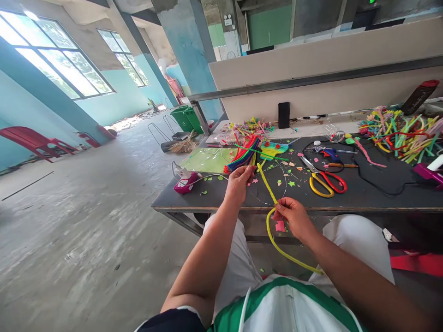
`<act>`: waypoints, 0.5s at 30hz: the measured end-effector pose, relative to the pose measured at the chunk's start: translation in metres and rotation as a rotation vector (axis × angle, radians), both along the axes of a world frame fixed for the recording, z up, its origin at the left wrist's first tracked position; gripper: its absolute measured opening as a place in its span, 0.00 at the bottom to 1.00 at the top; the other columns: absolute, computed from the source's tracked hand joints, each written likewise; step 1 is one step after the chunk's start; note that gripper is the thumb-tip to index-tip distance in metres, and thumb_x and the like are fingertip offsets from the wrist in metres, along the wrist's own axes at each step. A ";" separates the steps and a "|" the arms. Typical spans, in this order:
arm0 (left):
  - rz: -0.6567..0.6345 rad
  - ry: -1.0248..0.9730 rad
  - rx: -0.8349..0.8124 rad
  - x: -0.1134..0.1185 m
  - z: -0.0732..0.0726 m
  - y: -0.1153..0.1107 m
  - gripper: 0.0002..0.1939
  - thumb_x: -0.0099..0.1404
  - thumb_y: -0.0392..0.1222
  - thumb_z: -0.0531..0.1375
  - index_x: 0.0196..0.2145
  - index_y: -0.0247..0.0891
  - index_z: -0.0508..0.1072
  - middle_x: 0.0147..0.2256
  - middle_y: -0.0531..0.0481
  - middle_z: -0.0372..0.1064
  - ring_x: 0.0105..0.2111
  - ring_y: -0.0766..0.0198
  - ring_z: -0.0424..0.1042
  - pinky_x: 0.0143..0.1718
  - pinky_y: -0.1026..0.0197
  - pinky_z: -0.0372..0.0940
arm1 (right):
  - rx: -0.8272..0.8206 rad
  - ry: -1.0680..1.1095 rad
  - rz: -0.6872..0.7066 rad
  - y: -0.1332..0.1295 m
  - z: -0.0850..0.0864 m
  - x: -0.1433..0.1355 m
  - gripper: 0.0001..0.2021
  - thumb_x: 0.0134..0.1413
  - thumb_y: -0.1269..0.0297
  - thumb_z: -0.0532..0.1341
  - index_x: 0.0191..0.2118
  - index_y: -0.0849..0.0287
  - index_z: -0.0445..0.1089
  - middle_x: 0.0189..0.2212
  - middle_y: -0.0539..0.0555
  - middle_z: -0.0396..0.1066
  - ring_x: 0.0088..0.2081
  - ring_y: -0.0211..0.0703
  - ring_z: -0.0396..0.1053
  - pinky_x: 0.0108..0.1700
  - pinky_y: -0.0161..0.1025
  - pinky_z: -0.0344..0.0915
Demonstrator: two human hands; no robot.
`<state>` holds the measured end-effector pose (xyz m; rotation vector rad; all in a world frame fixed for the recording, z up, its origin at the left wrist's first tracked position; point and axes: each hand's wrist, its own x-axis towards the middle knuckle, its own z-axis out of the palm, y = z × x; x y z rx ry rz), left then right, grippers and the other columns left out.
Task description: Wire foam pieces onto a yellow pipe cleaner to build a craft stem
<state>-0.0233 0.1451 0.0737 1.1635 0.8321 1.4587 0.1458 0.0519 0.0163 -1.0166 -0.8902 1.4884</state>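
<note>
A yellow pipe cleaner (266, 183) runs between my hands above the table's front edge. My left hand (238, 184) pinches it near its upper end. Lower down and to the right, my right hand (290, 215) grips it between thumb and fingers. The stretch between the hands looks thicker, as if twisted double. Below my right hand a single yellow strand curves down to my right thigh. Just beyond my left hand lies a bundle of red, blue and green pipe cleaners (244, 157). A thin wire loop (285, 177) lies on the table behind the yellow strand.
Scissors (323, 179) with yellow and red handles lie right of my hands, near a blue glue gun (330, 153). A pile of coloured pipe cleaners (411, 133) fills the right side. A black phone (284, 115) leans at the back. A pink power strip (186, 183) sits left.
</note>
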 end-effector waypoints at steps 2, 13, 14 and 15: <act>-0.009 -0.035 0.001 -0.001 -0.004 0.002 0.15 0.54 0.49 0.66 0.32 0.34 0.78 0.22 0.53 0.64 0.20 0.74 0.59 0.22 0.69 0.54 | -0.029 0.038 0.035 -0.001 0.000 -0.001 0.14 0.37 0.56 0.70 0.26 0.59 0.69 0.21 0.48 0.70 0.23 0.38 0.69 0.28 0.36 0.67; -0.167 -0.063 -0.103 0.015 -0.019 -0.022 0.22 0.58 0.55 0.60 0.44 0.36 0.74 0.31 0.48 0.71 0.25 0.71 0.66 0.28 0.66 0.59 | 0.046 0.179 -0.209 0.009 -0.005 0.002 0.13 0.36 0.59 0.71 0.27 0.57 0.70 0.22 0.46 0.67 0.25 0.37 0.66 0.30 0.37 0.70; -0.186 -0.036 -0.104 0.018 -0.022 -0.025 0.21 0.58 0.54 0.61 0.43 0.35 0.74 0.31 0.48 0.71 0.25 0.70 0.66 0.28 0.65 0.59 | 0.056 0.184 -0.226 0.011 -0.006 0.003 0.13 0.36 0.59 0.71 0.27 0.57 0.70 0.22 0.46 0.67 0.25 0.37 0.66 0.30 0.38 0.70; -0.208 -0.008 -0.106 0.020 -0.024 -0.028 0.20 0.58 0.52 0.62 0.42 0.35 0.75 0.31 0.48 0.71 0.25 0.70 0.66 0.28 0.65 0.59 | 0.066 0.184 -0.239 0.012 -0.006 0.004 0.12 0.37 0.59 0.71 0.28 0.57 0.70 0.22 0.46 0.67 0.25 0.37 0.66 0.30 0.38 0.70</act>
